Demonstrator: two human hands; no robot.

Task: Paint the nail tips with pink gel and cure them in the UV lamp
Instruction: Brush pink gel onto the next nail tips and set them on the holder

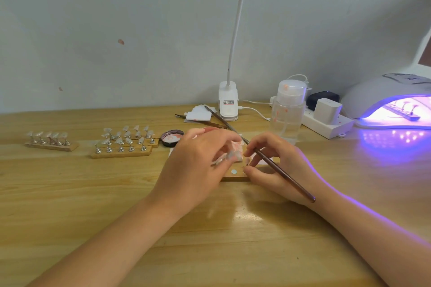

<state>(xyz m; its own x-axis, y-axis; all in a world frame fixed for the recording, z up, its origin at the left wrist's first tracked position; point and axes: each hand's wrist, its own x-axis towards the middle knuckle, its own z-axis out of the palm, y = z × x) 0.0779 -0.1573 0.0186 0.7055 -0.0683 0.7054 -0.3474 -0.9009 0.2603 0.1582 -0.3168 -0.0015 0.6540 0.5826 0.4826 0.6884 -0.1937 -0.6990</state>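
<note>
My left hand (198, 161) pinches a pink-stained white wipe (233, 152) over a small wooden holder base (235, 176) at mid table. My right hand (277, 165) grips a thin brown brush (284, 175), its tip hidden near the wipe, and its fingertips touch the base. An open jar lid with pink gel (172, 137) sits just behind my left hand. The UV lamp (387, 100) glows purple at the far right, with a strip of nail tips (402, 109) inside. Two wooden strips of nail tips on metal stands (126, 141) (50, 140) stand to the left.
A clear pump bottle (288, 112) stands behind my right hand. A white power strip (326, 121) with plugs lies beside the lamp. A clip desk lamp (228, 102), white pads (198, 114) and spare tools (210, 122) lie at the back near the wall.
</note>
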